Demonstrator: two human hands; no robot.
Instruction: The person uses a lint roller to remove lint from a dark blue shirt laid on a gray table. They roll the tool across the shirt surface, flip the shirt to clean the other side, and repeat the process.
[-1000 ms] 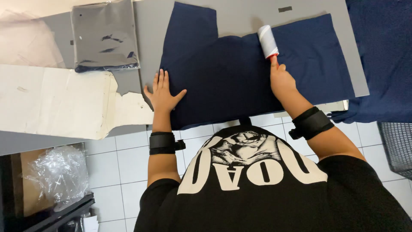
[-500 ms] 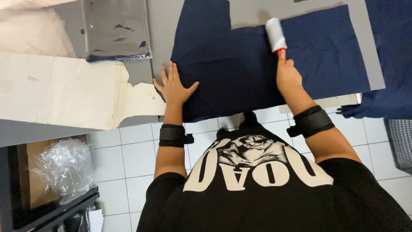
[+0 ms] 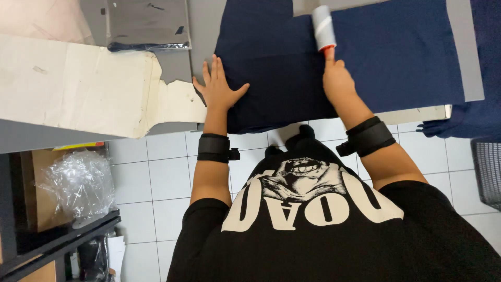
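A navy blue garment (image 3: 396,57) lies spread flat on a grey table (image 3: 469,57). My left hand (image 3: 216,89) rests flat with fingers spread on the garment's left edge, pressing it down. My right hand (image 3: 336,78) grips the red handle of a lint roller (image 3: 323,27), whose white roll lies on the cloth just beyond my fingers. Both wrists wear black bands.
A beige paper pattern piece (image 3: 78,83) lies on the table to the left, with a clear plastic bag (image 3: 146,23) behind it. More navy fabric (image 3: 469,120) hangs off the right end. A crumpled plastic bag (image 3: 75,185) sits on a shelf low at the left, above white floor tiles.
The lint roller has moved a little along the cloth with my right hand. My left hand stays flat on the garment's edge. The view has shifted slightly.
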